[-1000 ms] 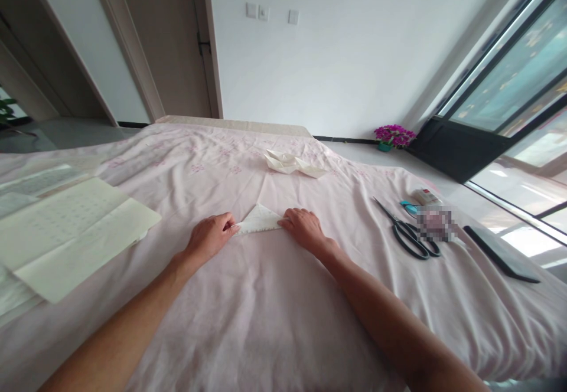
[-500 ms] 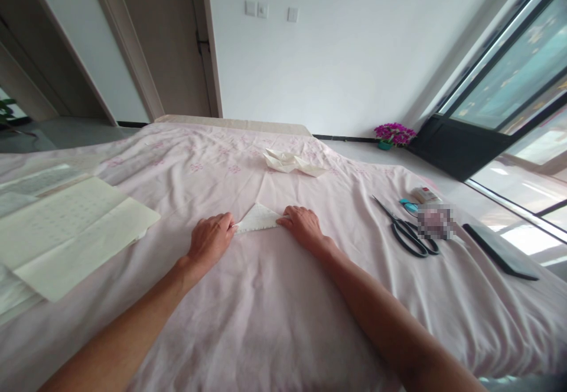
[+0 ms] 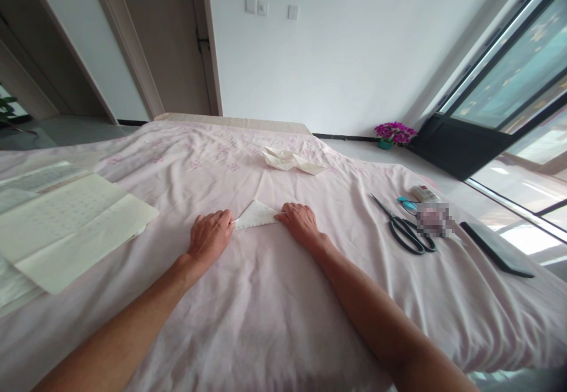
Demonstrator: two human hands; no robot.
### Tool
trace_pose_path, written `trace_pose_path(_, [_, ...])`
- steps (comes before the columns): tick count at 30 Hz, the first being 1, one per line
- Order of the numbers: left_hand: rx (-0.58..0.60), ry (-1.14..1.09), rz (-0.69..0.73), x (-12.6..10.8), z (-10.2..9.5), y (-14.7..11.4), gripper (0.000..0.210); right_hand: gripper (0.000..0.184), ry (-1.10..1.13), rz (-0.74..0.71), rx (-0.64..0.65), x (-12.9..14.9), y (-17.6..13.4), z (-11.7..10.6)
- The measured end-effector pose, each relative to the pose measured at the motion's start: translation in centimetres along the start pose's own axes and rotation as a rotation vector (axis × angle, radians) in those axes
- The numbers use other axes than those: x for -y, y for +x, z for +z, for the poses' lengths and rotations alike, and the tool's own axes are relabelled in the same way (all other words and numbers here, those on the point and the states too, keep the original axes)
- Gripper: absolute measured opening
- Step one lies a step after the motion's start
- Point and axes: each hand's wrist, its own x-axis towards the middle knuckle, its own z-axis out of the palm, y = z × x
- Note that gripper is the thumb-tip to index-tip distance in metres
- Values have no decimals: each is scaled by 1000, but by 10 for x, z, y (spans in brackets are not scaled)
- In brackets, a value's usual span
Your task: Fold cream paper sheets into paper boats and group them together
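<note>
A small piece of white paper (image 3: 256,215), folded into a triangle with its peak pointing away from me, lies low over the pink bedsheet (image 3: 248,309). My left hand (image 3: 211,234) is closed on its left corner, and my right hand (image 3: 299,222) pinches the right corner. The fingertips hide both corners. Beyond my hands, a folded white paper boat shape (image 3: 292,162) rests on the sheet, apart from both hands.
On the left lie several large cream paper sheets (image 3: 80,226). To the right are black-handled scissors (image 3: 405,232), a small white box (image 3: 424,193), a blue item (image 3: 406,204), a blurred pinkish patch (image 3: 434,221) and a flat dark object (image 3: 496,249).
Both hands keep their hold on the folded paper with almost no motion. The whole view has shifted very slightly.
</note>
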Motion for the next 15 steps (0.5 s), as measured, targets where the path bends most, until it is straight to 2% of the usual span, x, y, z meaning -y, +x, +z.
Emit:
trace_pose_path(9, [7,10,-42,-2,2,-1,15,31,-12,-7,15,-1,1,1])
trace_pose_path(15, [-124,79,39,-8,0,-3,16,30,-5,-16,18,-1,0,1])
